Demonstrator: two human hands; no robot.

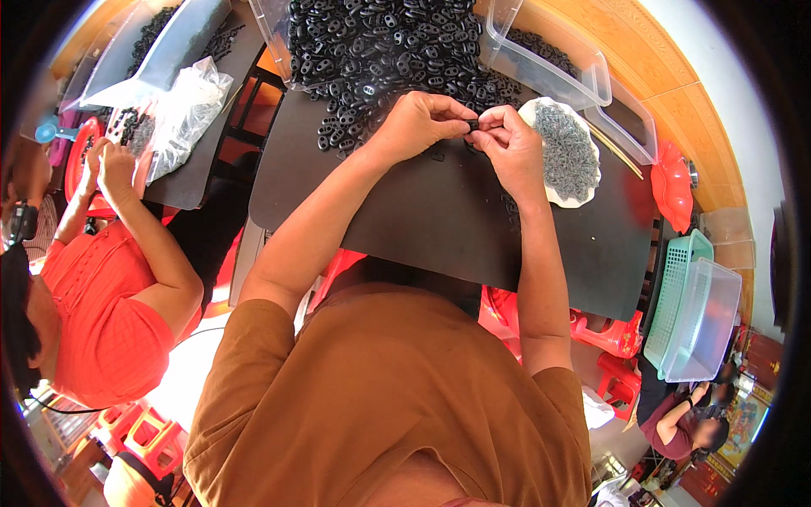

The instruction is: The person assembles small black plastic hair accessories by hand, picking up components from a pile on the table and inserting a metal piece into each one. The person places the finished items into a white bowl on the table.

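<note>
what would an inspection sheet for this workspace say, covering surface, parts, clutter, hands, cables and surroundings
Surface: dark tabletop, bare along much of the near side.
Job's things: small black part at the fingertips; heap of black two-holed parts at the far side; white plate of small grey pieces.
Clutter: clear bin beyond the plate; thin sticks right of it.
Left hand: pinching the small black part.
Right hand: pinching the same part.
Cables: nothing seen on this tabletop; thin dark cord-like line at lower left.
Surroundings: co-worker in red at left; green basket at right.
</note>
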